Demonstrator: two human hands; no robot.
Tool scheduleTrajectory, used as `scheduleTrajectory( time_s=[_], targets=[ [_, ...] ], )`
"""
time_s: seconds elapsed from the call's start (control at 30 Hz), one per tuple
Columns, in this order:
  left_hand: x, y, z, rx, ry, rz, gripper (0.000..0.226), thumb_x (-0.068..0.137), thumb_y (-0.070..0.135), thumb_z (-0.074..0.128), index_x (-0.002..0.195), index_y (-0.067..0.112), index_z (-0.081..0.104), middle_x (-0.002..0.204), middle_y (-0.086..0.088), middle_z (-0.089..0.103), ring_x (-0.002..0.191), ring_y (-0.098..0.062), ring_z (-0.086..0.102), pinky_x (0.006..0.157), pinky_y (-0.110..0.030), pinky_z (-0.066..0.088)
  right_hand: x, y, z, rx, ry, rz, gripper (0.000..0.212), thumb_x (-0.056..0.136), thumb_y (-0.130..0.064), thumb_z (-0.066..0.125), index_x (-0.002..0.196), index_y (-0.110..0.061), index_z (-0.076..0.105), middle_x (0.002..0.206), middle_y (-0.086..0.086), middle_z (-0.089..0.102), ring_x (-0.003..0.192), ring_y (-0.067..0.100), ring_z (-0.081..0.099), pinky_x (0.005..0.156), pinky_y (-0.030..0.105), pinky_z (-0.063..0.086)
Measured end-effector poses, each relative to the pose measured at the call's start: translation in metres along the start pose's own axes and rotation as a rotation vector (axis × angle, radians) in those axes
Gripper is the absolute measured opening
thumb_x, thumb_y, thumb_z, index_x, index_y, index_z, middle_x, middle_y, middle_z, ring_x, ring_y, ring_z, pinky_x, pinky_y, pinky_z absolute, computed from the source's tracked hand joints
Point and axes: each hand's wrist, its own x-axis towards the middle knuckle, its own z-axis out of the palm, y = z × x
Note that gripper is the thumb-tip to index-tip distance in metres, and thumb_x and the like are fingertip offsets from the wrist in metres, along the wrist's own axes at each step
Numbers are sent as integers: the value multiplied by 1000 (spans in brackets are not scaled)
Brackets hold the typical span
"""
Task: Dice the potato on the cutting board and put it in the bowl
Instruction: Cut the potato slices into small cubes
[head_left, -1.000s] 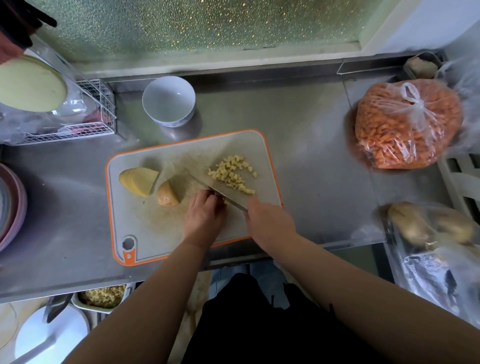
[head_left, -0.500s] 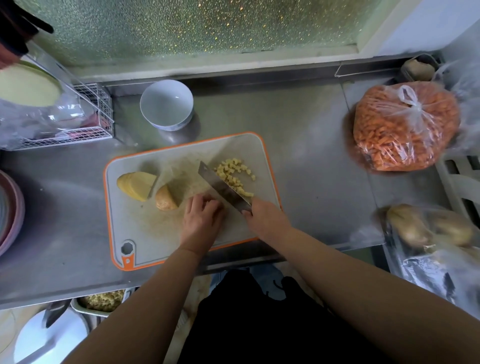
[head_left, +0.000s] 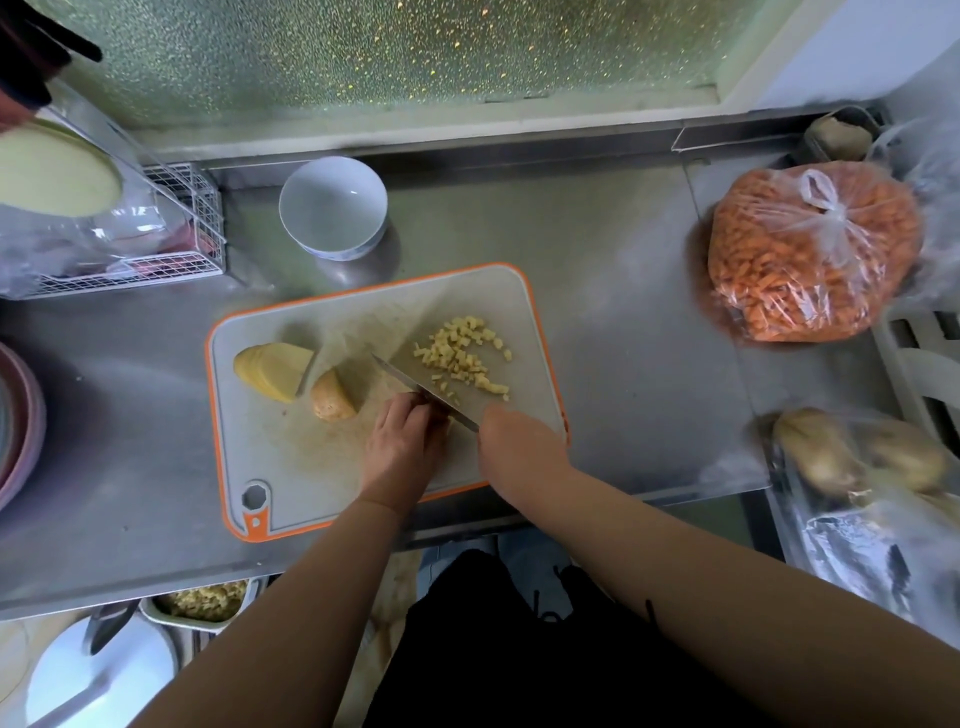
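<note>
A grey cutting board (head_left: 291, 457) with an orange rim lies on the steel counter. On it lie a stack of potato slices (head_left: 272, 370), an unpeeled potato end (head_left: 332, 397) and a heap of small potato dice (head_left: 465, 356). My left hand (head_left: 402, 441) has its fingers curled down over potato pieces next to the blade; the pieces are hidden under it. My right hand (head_left: 514, 447) grips the handle of a knife (head_left: 423, 392), whose blade is edge-down on the board beside my left fingers. An empty white bowl (head_left: 332, 207) stands behind the board.
A bag of orange carrot pieces (head_left: 810, 254) sits at the right, with a bag of whole potatoes (head_left: 857, 457) nearer. A wire rack (head_left: 171, 244) with bagged items is at the back left. Pink bowls (head_left: 18, 426) stand at the left edge.
The knife lifted and tilted its flat face up half a second ago, then came back down edge-first beside my left fingers. My left hand stayed on the potato pieces.
</note>
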Motion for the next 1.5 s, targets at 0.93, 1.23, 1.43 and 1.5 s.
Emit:
scheduleTrajectory(
  time_s=[0.93, 1.23, 1.43, 1.5],
  targets=[
    [0, -3, -7, -34, 45, -8, 13, 82, 10, 74, 88, -1, 70, 97, -14, 64, 88, -32, 58, 73, -36, 51, 1, -9, 6, -16, -22, 30, 23, 98, -13, 40, 119, -8, 49, 118, 16, 60, 110, 31, 58, 91, 39, 45],
    [-1, -1, -10, -19, 26, 21, 22, 89, 23, 58, 88, 4, 69, 95, -11, 60, 89, -27, 55, 72, -38, 51, 12, 3, 8, 204, -65, 75, 33, 99, -31, 44, 119, -5, 52, 119, 16, 59, 111, 30, 56, 89, 34, 43],
    [-24, 1, -22, 70, 92, -39, 50, 80, 47, 59, 114, 10, 56, 111, -11, 55, 101, -28, 50, 87, -37, 45, 12, 6, 2, 273, -81, 86, 36, 97, -33, 48, 113, -2, 52, 113, 18, 61, 108, 33, 57, 83, 33, 43],
    [-37, 0, -23, 184, 63, -157, 62, 72, 49, 70, 118, 11, 54, 111, -11, 54, 99, -30, 49, 87, -40, 43, 12, 6, 2, 277, -79, 86, 36, 97, -34, 48, 111, -2, 52, 111, 18, 61, 107, 33, 57, 81, 33, 43]
  ],
)
